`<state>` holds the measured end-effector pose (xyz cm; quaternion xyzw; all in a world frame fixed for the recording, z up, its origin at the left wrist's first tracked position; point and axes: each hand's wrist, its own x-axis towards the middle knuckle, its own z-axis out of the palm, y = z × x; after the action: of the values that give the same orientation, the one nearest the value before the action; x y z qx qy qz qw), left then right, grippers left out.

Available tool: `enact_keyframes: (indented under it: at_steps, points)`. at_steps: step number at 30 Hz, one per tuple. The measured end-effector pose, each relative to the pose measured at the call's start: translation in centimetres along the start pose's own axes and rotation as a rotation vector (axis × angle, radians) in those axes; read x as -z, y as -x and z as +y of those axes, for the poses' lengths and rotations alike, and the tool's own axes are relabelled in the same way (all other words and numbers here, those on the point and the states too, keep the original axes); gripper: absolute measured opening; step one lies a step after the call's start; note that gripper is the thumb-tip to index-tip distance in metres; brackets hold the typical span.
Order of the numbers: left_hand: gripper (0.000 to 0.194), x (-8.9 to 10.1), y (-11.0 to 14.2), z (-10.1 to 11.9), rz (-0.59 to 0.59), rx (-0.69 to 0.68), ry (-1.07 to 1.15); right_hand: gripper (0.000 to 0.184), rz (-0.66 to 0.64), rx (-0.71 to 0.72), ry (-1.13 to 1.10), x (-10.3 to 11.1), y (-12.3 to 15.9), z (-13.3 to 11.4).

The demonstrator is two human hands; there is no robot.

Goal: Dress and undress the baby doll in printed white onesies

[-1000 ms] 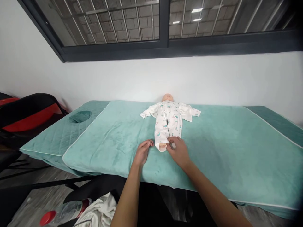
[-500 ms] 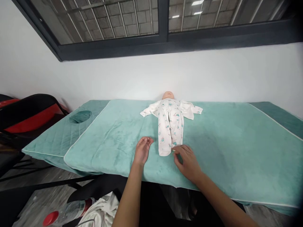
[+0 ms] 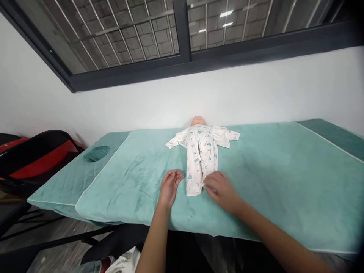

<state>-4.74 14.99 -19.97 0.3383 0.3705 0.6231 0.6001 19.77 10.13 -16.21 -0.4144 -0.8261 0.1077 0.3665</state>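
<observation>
A baby doll [image 3: 198, 120] lies on its back, head toward the wall, with a white long-sleeved top [image 3: 223, 135] spread at its arms. Over its body and legs are white printed baby trousers [image 3: 195, 168]. My right hand [image 3: 222, 189] is at the lower end of the trouser legs and covers one cuff. Its thumb and fingertips are pinched on the fabric near the inner hem; the hand is slightly blurred. To the left of the trousers, apart from them, my left hand [image 3: 170, 185] rests palm up with loosely curled fingers and nothing in it.
The doll lies on a padded bed with a green cover [image 3: 273, 182], which has a face hole [image 3: 96, 154] at its left end. A black and red chair [image 3: 42, 155] stands at the left. White cloth [image 3: 125, 261] and part of a bottle [image 3: 92, 266] are below the front edge.
The camera view has tilted and shifted slightly. My right hand has moved a little left to the inner hem of the trousers. My left hand has barely moved.
</observation>
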Motion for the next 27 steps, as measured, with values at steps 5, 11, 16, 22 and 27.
enact_keyframes:
  at_steps: [5,11,16,22,27]
  points:
    - [0.031,-2.2,-4.0,0.0,0.091,0.020,-0.382,0.022,0.319,-0.329,-0.189,1.2,-7.6,8.4]
    - [0.025,-7.3,-15.6,0.5,0.107,-0.348,-0.645,0.026,0.482,-0.422,-0.289,0.2,-17.5,16.4]
    - [0.022,-9.3,-23.9,0.2,0.078,-0.466,-0.864,0.023,0.438,-0.504,-0.338,-0.7,-19.4,20.9]
    - [0.023,-7.5,-26.3,-0.5,-0.029,-0.444,-0.958,0.019,0.335,-0.419,-0.259,-0.5,-19.0,23.3]
    - [0.024,-6.9,-26.2,-0.2,-0.071,-0.521,-1.171,0.018,0.305,-0.438,-0.241,-0.2,-18.8,23.5]
